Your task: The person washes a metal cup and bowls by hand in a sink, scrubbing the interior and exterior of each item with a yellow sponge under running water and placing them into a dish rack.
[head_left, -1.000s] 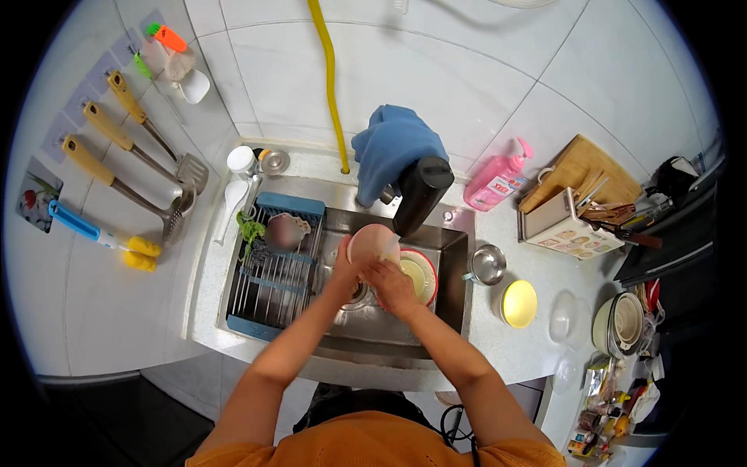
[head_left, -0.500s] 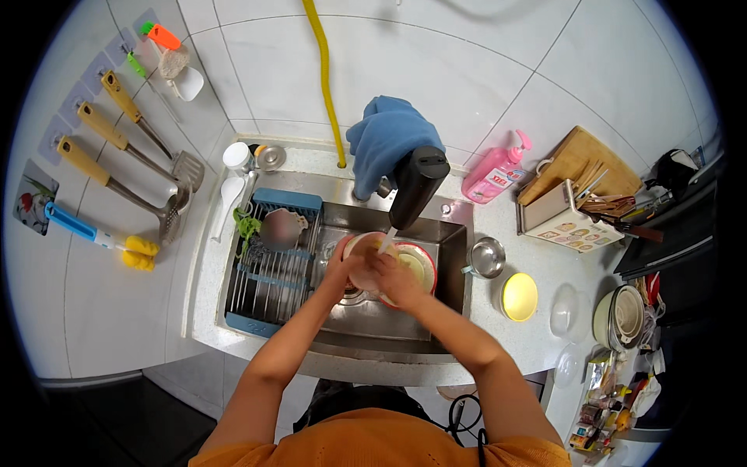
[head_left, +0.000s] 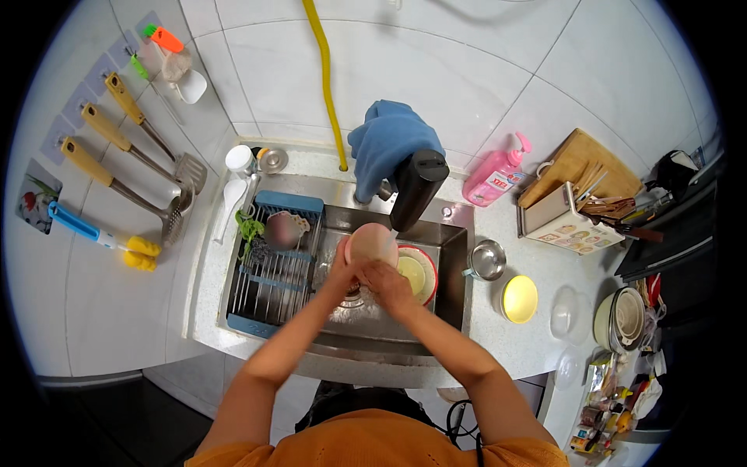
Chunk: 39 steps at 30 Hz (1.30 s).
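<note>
Over the sink (head_left: 381, 336), a pink bowl (head_left: 372, 240) is tilted below the black tap (head_left: 419, 191). My left hand (head_left: 341, 275) grips the bowl's left and lower rim. At the lower right of the same rim, my right hand (head_left: 387, 283) has its fingers closed around the edge; some fingertips are hidden. Beside the right hand, a red-rimmed plate (head_left: 427, 265) lies on the sink floor with a pale yellow-green bowl (head_left: 412, 274) in it. A thin stream runs from the tap beside the pink bowl.
A blue-framed drying rack (head_left: 282, 204) spans the sink's left side, holding a dark pinkish cup-like item (head_left: 285, 230) and green leaves (head_left: 249, 227). To the right stand a metal cup (head_left: 488, 259), a yellow bowl (head_left: 519, 298) and a pink pump bottle (head_left: 495, 177). A blue cloth (head_left: 391, 140) drapes the tap.
The pink bowl has turned and shifted slightly up under the tap. My right hand has moved from inside the bowl down to its lower rim.
</note>
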Tool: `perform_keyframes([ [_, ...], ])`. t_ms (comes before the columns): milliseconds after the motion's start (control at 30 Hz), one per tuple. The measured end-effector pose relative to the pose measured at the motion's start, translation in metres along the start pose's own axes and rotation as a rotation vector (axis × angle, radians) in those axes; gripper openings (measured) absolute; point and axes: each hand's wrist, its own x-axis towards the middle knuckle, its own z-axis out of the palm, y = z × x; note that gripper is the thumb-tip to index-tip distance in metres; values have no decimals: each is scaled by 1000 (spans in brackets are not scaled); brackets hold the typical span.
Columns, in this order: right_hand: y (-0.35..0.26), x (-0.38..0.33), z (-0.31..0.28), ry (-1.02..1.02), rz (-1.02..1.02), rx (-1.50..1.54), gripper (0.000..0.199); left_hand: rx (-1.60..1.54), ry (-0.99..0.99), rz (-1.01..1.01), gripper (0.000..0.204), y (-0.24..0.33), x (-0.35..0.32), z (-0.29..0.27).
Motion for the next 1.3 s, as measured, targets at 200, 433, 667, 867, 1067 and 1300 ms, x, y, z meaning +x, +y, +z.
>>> perform_keyframes([
  [200,6,2,-8,40,-169,-2,30,-25,26,-76,56,-11,-6,-9],
  [433,8,-2,-18,41,-175,-153,29,-58,-62,-6,53,-6,-1,-15],
  [667,-5,4,-35,-105,-156,-87,30,-49,-13,-41,55,-16,-10,-23],
  [867,11,0,-29,64,-281,-147,29,-18,-31,-26,50,-3,-10,-14],
  [1067,-13,-3,-22,-55,-95,-89,24,-90,120,195,45,-34,-15,-8],
  [1300,12,-5,-42,-38,-355,-153,25,191,-39,175,43,-32,8,-35],
])
